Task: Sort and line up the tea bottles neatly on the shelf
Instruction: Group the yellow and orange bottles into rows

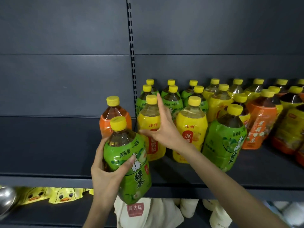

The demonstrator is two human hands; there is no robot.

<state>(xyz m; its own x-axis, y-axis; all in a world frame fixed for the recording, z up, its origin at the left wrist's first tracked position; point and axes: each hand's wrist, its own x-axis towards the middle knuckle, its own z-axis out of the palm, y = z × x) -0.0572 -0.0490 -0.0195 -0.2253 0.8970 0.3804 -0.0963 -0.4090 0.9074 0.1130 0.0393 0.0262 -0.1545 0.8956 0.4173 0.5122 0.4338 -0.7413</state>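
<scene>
My left hand (105, 168) grips a green-labelled tea bottle (130, 162) with a yellow cap, held tilted in front of the dark shelf's front edge (49, 180). My right hand (162, 127) is spread open, its fingers and thumb resting against a yellow-labelled bottle (150, 129) standing on the shelf. An orange-labelled bottle (113, 116) stands just behind the held one. A second yellow bottle (191, 129) and a leaning green bottle (225, 139) stand to the right. Green bottles (172, 99) stand in rows behind.
Further right the shelf holds mixed yellow (218, 102) and orange bottles (261, 119), some leaning. The left half of the shelf (49, 142) is bare. Below are yellow duck-print packs (65, 195), a metal bowl (6, 199) and white bags (148, 213).
</scene>
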